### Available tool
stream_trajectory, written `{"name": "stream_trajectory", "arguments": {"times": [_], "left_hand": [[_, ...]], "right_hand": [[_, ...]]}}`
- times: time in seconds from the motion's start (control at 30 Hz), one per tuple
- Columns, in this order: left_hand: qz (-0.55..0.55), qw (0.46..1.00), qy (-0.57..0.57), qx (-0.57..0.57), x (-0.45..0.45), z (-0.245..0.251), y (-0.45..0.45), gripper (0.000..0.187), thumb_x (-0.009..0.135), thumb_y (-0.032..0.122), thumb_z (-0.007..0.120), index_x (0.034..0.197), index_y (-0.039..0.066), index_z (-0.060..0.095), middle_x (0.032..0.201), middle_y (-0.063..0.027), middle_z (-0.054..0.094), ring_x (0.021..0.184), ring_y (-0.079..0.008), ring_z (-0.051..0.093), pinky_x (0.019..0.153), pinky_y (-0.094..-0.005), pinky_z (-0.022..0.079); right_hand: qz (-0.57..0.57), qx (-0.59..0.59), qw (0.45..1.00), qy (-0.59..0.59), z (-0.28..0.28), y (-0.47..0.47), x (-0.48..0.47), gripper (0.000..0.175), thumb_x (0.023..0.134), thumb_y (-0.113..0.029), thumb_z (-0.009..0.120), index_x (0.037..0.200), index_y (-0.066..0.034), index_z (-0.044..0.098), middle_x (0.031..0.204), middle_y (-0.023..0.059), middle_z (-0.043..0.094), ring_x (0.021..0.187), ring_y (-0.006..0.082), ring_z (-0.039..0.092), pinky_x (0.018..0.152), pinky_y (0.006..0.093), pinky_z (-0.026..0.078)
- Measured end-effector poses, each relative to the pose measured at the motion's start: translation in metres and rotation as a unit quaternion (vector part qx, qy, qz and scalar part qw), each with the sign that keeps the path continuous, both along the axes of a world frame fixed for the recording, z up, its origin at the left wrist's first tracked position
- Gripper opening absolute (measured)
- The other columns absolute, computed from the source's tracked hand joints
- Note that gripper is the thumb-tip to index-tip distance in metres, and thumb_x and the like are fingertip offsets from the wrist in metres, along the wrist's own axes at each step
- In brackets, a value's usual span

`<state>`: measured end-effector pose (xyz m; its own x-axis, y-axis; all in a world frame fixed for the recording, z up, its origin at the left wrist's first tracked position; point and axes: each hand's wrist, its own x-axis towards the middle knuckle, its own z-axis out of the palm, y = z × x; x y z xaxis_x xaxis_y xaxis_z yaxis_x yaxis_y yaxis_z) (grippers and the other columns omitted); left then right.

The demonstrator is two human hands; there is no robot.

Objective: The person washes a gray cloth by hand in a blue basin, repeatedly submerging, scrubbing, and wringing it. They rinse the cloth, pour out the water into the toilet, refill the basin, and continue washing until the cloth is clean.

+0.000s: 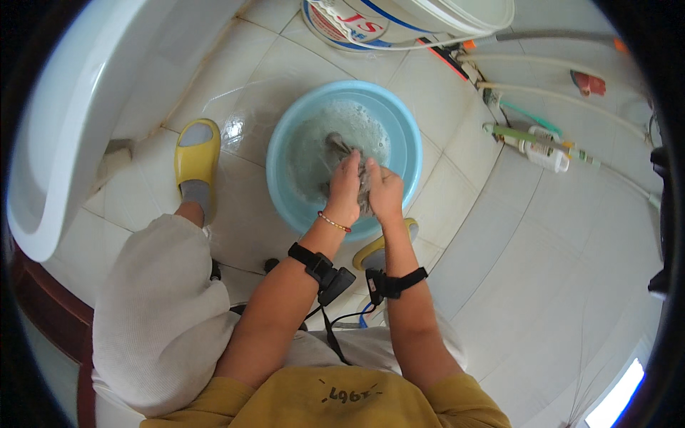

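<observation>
A round light-blue plastic basin (275, 176) stands on the tiled floor in front of me, holding cloudy water (310, 155) with foam toward its far side. Over its near half, my left hand (344, 187) and my right hand (386, 190) grip a wet grey-brown cloth (364, 184) between them. Part of the cloth trails into the water beyond my fingers. My hands are close together, fists nearly side by side. The underside of the cloth is hidden, so its full shape cannot be made out.
A white plastic bucket (385, 27) with a wire handle stands beyond the basin. A red-edged squeegee (447, 59), hoses and a green-handled pole (527, 134) lie along the right wall. At left is a white ceramic fixture (80, 107). My yellow slippers (195, 155) flank the basin.
</observation>
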<state>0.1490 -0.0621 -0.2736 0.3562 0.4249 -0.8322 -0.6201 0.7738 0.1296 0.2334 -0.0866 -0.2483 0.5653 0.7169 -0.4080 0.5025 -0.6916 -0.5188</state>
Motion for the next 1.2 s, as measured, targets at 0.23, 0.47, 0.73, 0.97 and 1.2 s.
{"name": "stream_trajectory", "arguments": {"times": [0.23,0.47,0.73,0.97,1.2], "left_hand": [[-0.11,0.915,0.257,0.291,-0.015,0.006,0.023,0.064,0.098,0.04,0.054,0.142,-0.001,0.034,0.128,-0.0157,0.049,0.115,-0.0236,0.049,0.099,-0.0329,0.039],[-0.191,0.926,0.273,0.177,-0.036,-0.029,0.002,0.078,0.096,0.035,0.057,0.153,0.004,0.014,0.149,-0.0201,0.029,0.136,-0.0326,0.033,0.11,-0.0416,0.031],[-0.081,0.969,0.197,0.127,-0.04,-0.05,-0.009,0.077,0.094,0.031,0.06,0.154,0.009,0.016,0.151,-0.0148,0.025,0.137,-0.03,0.031,0.112,-0.0405,0.026],[0.033,0.986,0.149,0.07,-0.03,-0.041,0.017,0.086,0.09,0.024,0.065,0.154,0.015,0.009,0.146,-0.014,0.032,0.129,-0.0262,0.039,0.105,-0.0442,0.036],[-0.009,0.996,0.072,0.047,-0.026,-0.027,0.024,0.07,0.093,0.026,0.063,0.149,0.006,0.026,0.135,-0.0165,0.046,0.105,-0.0288,0.059,0.086,-0.0375,0.052]], "right_hand": [[-0.43,0.142,0.86,0.236,-0.022,-0.016,0.036,0.057,0.101,-0.045,0.045,0.095,0.0082,0.064,0.09,0.0188,0.066,0.079,0.0255,0.062,0.074,0.0391,0.051],[-0.181,0.077,0.98,-0.026,-0.084,-0.029,0.032,0.056,0.099,-0.044,0.05,0.132,0.0014,0.049,0.128,0.0223,0.052,0.115,0.0346,0.052,0.095,0.0425,0.045],[0.114,-0.092,0.986,-0.082,-0.093,-0.015,-0.012,0.064,0.071,-0.009,0.075,0.132,-0.0176,0.056,0.136,0.0156,0.045,0.125,0.0392,0.044,0.103,0.0433,0.041],[0.112,0.064,0.957,0.261,-0.007,0.006,0.011,0.036,0.068,0.002,0.064,0.103,-0.0075,0.068,0.1,0.0091,0.057,0.096,0.0238,0.057,0.089,0.0301,0.045],[0.193,0.031,0.949,0.248,0.075,-0.005,0.002,0.029,0.07,-0.009,0.077,0.098,-0.0079,0.069,0.093,0.0032,0.057,0.092,0.0178,0.056,0.083,0.029,0.046]]}}
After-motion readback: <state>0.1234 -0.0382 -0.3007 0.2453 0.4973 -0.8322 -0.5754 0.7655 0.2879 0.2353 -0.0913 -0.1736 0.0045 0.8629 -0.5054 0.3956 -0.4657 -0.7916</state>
